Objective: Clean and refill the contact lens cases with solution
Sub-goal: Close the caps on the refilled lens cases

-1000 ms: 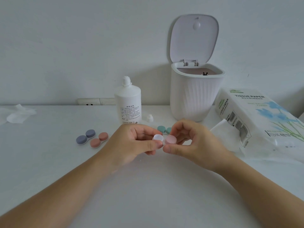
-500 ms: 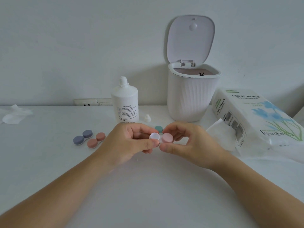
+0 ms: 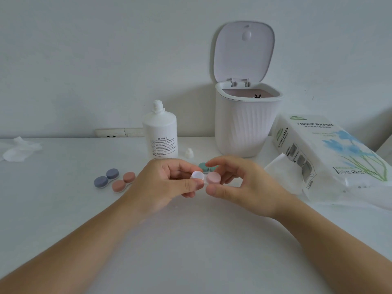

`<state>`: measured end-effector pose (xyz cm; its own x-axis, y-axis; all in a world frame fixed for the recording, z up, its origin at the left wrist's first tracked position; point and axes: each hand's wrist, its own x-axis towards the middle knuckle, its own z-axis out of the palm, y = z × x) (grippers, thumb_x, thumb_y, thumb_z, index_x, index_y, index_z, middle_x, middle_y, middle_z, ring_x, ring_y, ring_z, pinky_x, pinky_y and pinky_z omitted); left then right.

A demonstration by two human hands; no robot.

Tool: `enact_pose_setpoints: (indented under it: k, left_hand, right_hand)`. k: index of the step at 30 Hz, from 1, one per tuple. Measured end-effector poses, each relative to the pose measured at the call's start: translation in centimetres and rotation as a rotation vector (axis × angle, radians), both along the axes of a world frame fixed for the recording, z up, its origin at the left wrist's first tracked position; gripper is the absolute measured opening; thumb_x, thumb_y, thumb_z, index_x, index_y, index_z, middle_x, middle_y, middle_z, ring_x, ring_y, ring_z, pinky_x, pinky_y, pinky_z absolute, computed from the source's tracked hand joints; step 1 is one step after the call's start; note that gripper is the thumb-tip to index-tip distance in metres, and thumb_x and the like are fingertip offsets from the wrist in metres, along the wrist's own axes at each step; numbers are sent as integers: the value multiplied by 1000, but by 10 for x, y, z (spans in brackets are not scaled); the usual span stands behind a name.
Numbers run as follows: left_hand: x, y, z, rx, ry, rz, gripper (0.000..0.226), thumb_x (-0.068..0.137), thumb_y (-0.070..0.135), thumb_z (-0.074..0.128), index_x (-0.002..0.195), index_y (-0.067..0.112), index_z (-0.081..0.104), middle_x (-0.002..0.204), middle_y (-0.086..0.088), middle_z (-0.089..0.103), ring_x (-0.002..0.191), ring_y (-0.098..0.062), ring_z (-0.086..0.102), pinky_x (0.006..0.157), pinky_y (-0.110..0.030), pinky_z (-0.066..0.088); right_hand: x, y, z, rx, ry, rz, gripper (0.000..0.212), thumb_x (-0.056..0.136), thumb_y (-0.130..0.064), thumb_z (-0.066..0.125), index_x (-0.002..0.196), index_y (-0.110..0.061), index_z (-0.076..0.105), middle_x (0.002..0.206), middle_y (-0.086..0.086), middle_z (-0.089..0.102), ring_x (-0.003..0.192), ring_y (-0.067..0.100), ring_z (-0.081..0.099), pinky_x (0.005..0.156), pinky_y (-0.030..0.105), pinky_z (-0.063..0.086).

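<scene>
A small lens case with a white cap and a pink cap (image 3: 213, 177) is held above the table between both hands. My left hand (image 3: 167, 183) pinches its white-capped side (image 3: 197, 175). My right hand (image 3: 244, 183) curls its thumb and fingers around the pink cap. A blue case (image 3: 106, 178) and a salmon case (image 3: 123, 181) lie on the table to the left. A teal case (image 3: 204, 167) lies behind my fingers, partly hidden. The white solution bottle (image 3: 160, 132) stands uncapped, its small cap (image 3: 189, 153) beside it.
A white bin (image 3: 246, 122) with its lid up stands behind the hands. A tissue pack (image 3: 324, 153) lies at the right with a loose tissue (image 3: 282, 172) in front. A crumpled tissue (image 3: 18, 149) lies at the far left. A wall socket (image 3: 110, 133) sits behind the bottle.
Both hands with the case have drifted slightly down and left in view. My right fingers have shifted around the pink cap.
</scene>
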<state>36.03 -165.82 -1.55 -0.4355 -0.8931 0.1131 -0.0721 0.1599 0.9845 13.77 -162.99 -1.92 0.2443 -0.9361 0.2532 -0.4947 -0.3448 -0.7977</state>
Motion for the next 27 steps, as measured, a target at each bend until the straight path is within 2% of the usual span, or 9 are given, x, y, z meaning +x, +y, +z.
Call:
enact_pose_setpoints:
  k: [2,4,7,9,13,15,18,22,27]
  left_hand:
    - [1,-1,-1,-4,-9,6,16,77,15,85,89,25,81,75,-7,76,65,-15,70,65,-20,55]
    - [1,-2,-1,-5,-18,6,15,79,13,84,90,23,81,76,-8,77,65,-15,69,65,-20,55]
    - [0,0,0,9,-15,7,19,70,25,84,89,23,81,76,-7,77,65,-14,69,65,-20,55]
    - [0,1,0,7,-23,2,23,67,30,82,89,23,81,76,-7,77,65,-14,69,66,-20,55]
    - [0,-1,0,14,-5,20,16,73,21,82,89,22,81,75,-8,76,64,-15,69,65,-20,55]
    - [0,0,1,19,-3,32,19,71,24,83,89,21,81,76,-7,77,65,-16,69,64,-20,54]
    - [0,1,2,29,2,29,23,66,28,82,89,21,81,76,-6,77,66,-16,69,64,-20,54]
    - [-2,3,2,40,12,17,24,65,28,82,87,21,81,72,-5,75,63,-15,68,63,-19,54]
    - [-2,3,5,38,18,20,23,68,25,82,89,17,81,76,-6,77,64,-15,69,63,-19,54]
  right_hand:
    - [-3,1,1,13,-9,51,35,88,-26,77,123,-27,69,100,-10,74,91,10,69,88,26,54]
    - [-5,2,1,4,-40,65,25,92,-18,74,116,-23,73,100,-11,76,89,9,69,87,22,54]
    - [-1,1,0,-15,-38,8,10,86,-27,79,94,-24,73,86,-9,74,78,10,68,76,25,55]
    - [4,-1,-4,-32,-2,-66,20,80,-36,83,86,-24,69,79,-7,72,73,13,65,72,31,54]
    - [1,-2,-1,12,33,-48,39,75,-47,84,108,-31,70,89,-12,73,78,8,67,79,29,55]
    - [-4,-1,1,21,18,14,41,83,-36,81,122,-29,69,97,-16,74,84,6,68,84,21,53]
    - [-5,0,0,-3,-24,36,23,90,-20,76,113,-24,74,95,-14,76,83,7,68,81,19,53]
    - [0,-1,0,22,-22,-38,25,80,-32,84,95,-24,66,83,-6,72,76,19,67,65,19,51]
    - [-4,1,2,65,-66,83,30,91,-25,75,121,-24,69,96,-7,76,84,16,71,83,27,56]
